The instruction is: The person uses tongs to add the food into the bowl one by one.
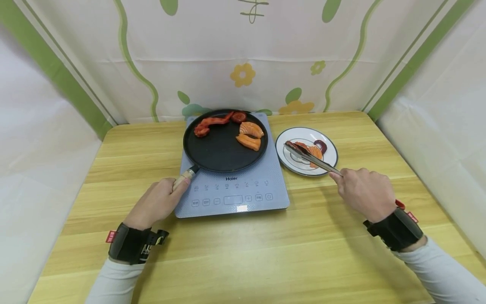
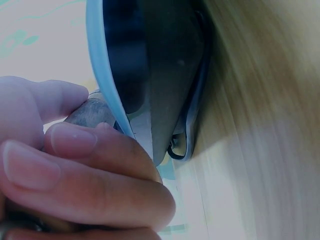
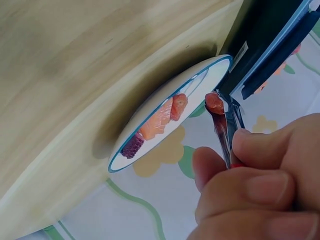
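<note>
1. The left hand is grasping the pale, rounded handle of a flat, round, black pan. The curled fingers are covering most of the handle, so only its front end is showing.
2. The pan is sitting on a flat, square, grey-blue cooker and is hiding the cooker's middle. The tiny signs on its buttons are looking too small to read.
3. In the pan, a wavy red strip is lying near the back, next to a round red slice. Two orange pieces with pale stripes are lying close together on the right side.
4. The right hand is grasping a pair of long, shiny metal tongs. The hand is hiding their back end.
5. The tongs are pinching a small red lump at their tips, over a round white plate with a dark blue edge. What the lump is made of is being hard to tell.
6. On the plate, some orange bits are lying beside a dark purple piece. The tongs are covering part of the orange bits in the head view.
7. The plate is resting on the yellowish wooden worktop, just right of the cooker.
8. In the left wrist view, big fingers are blocking the handle, and the picture's edge is cutting off the cooker.
</note>
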Available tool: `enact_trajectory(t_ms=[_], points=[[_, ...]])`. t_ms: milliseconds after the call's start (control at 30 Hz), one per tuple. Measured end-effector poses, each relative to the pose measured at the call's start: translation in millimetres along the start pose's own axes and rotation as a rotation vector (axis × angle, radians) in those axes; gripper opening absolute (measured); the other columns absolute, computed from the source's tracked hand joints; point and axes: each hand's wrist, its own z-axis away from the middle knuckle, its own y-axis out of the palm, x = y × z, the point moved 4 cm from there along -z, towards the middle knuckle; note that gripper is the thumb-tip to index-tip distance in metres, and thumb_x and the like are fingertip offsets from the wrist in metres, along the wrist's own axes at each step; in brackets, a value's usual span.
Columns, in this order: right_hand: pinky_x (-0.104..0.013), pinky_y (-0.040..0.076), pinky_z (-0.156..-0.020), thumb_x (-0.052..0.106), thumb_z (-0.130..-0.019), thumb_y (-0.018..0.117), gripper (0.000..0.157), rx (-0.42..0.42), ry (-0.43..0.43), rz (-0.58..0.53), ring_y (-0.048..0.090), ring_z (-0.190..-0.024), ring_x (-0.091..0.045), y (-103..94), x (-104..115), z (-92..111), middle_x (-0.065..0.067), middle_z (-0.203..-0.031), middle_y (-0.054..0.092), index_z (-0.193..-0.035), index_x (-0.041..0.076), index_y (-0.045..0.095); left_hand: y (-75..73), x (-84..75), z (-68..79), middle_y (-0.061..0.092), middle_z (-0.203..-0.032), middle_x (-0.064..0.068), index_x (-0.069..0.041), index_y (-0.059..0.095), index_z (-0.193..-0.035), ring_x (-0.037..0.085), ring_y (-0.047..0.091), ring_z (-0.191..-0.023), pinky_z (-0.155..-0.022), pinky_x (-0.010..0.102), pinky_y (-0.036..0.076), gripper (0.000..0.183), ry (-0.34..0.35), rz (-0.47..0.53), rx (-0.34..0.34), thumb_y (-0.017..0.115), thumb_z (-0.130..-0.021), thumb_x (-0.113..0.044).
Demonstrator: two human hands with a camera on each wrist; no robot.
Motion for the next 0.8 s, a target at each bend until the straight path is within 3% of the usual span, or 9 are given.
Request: enact_trajectory(t_ms=[233,800], points=[[-0.031,0.019,-0.033,0.04,-0.096,0.052,0.049,-0.053,-0.009,0.003,0.024,-0.038,-0.012,-5.2,0,-1,0.006,-0.047,0.022,-0.057,0.018,0.033,0.0,-0.4,0.7,0.04,-0.066,0.005,-0.01,0.042,-0.077,0.02,0.039,-0.052,-0.047,0.031,0.03,0.062,0.0,0.005,-0.001,0.026,-0.096,-0.066],[-0.032,0.02,-0.034,0.043,-0.098,0.047,0.046,-0.027,0.003,0.009,0.026,-0.037,-0.013,-16.9,3,-7,0.005,-0.047,0.024,-0.061,0.017,0.039,-0.5,-1.2,1.0,0.041,-0.066,0.005,-0.01,0.043,-0.077,0.02,0.04,-0.052,-0.047,0.03,0.031,0.061,0.005,0.012,-0.002,0.027,-0.096,-0.066]])
